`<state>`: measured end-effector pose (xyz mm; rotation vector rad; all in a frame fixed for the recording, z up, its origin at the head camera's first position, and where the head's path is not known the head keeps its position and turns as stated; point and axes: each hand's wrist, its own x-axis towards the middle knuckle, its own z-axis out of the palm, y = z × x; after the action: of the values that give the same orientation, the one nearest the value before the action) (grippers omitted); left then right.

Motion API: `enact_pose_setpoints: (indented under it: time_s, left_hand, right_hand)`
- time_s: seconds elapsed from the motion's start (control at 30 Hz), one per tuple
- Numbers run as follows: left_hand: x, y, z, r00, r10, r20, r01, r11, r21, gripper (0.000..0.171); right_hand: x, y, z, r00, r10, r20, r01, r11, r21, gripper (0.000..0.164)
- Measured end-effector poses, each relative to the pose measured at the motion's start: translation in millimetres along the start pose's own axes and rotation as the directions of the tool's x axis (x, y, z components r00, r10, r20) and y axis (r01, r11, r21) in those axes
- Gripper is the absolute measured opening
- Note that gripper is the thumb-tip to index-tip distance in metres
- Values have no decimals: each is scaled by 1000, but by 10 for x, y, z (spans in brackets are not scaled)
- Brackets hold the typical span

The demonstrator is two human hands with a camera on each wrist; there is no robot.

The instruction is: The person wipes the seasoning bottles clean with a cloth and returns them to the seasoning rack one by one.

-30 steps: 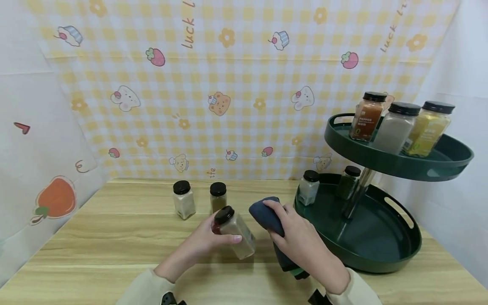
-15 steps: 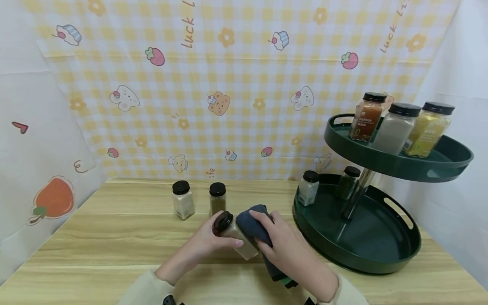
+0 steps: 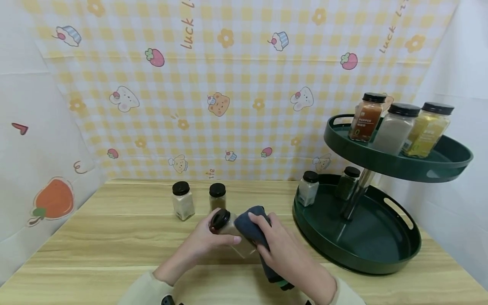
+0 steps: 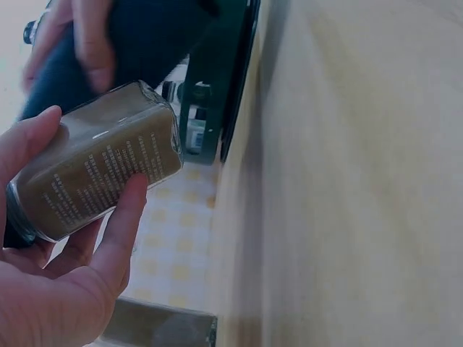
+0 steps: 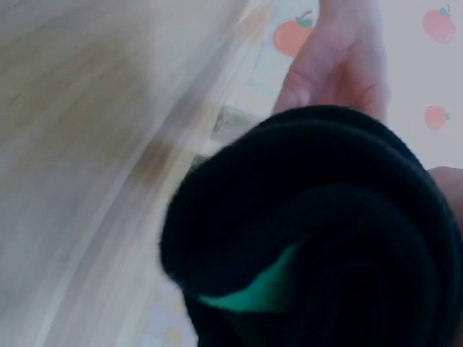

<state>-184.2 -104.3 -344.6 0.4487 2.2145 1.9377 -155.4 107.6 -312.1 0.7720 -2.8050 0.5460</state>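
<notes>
My left hand (image 3: 206, 237) grips a square glass spice jar (image 4: 101, 166) near its black lid (image 3: 220, 219), tilted above the table. Brownish powder and small white print show on the jar in the left wrist view. A folded dark blue cloth (image 3: 251, 224) is bunched in my right hand (image 3: 282, 245), pressed against the jar's upper side. The cloth's lower end (image 5: 304, 217) fills much of the right wrist view, with a green patch inside the fold. Behind the held jar stand a pale-powder jar (image 3: 183, 203) and a brown-powder jar (image 3: 217, 198).
To the right stands a dark green two-tier rack (image 3: 381, 250). Its upper tray (image 3: 396, 163) bears an orange-red pepper jar (image 3: 367, 118), a greyish jar (image 3: 394, 131) and a yellow jar (image 3: 428, 131). Two smaller jars sit at the lower tray's back. A patterned cloth backdrop (image 3: 244, 127) hangs behind.
My right hand has moved left with the cloth, from beside the jar onto it. The left hand keeps its grip on the jar, barely shifted. The other jars stay put.
</notes>
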Motion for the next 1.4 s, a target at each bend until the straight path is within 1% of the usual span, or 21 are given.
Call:
enact_pose_setpoints:
  time_s: [0.23,0.33,0.5,0.6,0.7,0.77,0.9,1.07,1.17,1.33,1.4]
  left_hand:
    - [6,26,-40,999,-48,-3,47,994,-96,57]
    - [11,30,-38,999,-50,0,50,993,-108,59]
    - [16,44,-32,999,-42,20,44,991,-124,60]
    - [12,55,-32,999,-31,38,36,991,-126,61]
    - [2,53,-27,998,-19,63,26,993,-118,60]
    - [-5,46,-16,997,-21,78,30,993,-117,59]
    - [-8,26,4,996,-22,90,33,992,-122,58]
    - [2,17,9,996,-11,93,22,992,-121,57]
    - [8,19,6,996,-15,84,25,993,-119,59]
    - [10,31,-2,998,-35,53,42,990,-132,61]
    - [10,33,-2,998,-37,57,45,990,-137,61]
  right_hand:
    - [15,155,78,1000,9,-17,-10,995,-97,48]
    - [16,158,65,1000,24,14,-23,998,-57,50]
    - [13,47,3,994,68,90,-76,993,89,57]
    - [-3,-38,-40,994,60,93,-73,988,136,59]
    - [-27,-106,-73,997,21,68,-32,986,166,61]
    - [-37,-138,-87,999,-4,54,-6,984,177,63]
    - [-27,-158,-93,999,-24,40,16,981,192,65]
    - [17,-93,-51,999,-35,21,30,981,190,59]
    - [35,-23,-15,999,-18,43,10,983,183,55]
    - [46,101,10,994,35,108,-51,988,146,51]
    - [45,133,9,990,50,131,-69,988,141,51]
